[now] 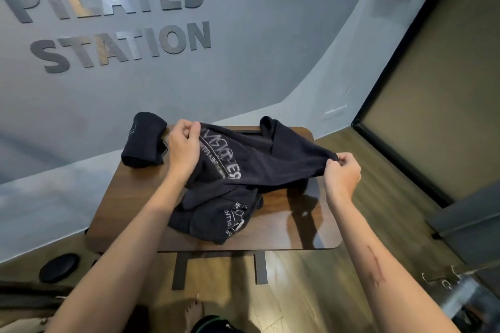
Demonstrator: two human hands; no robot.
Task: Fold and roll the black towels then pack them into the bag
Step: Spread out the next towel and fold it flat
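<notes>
Black towel (259, 162): pinched at two corners, left hand (182, 147) at ten o'clock, right hand (341, 171) at three, stretched taut for folding; rolled towel (143, 139) set aside at ten.

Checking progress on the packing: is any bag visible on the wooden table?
No: the wooden table holds only black towels, including a rolled one at its far left corner.

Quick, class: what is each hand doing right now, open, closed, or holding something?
Left hand: closed, pinching one corner of the black towel.
Right hand: closed, pinching the opposite corner of the same towel, stretched between them.
</notes>
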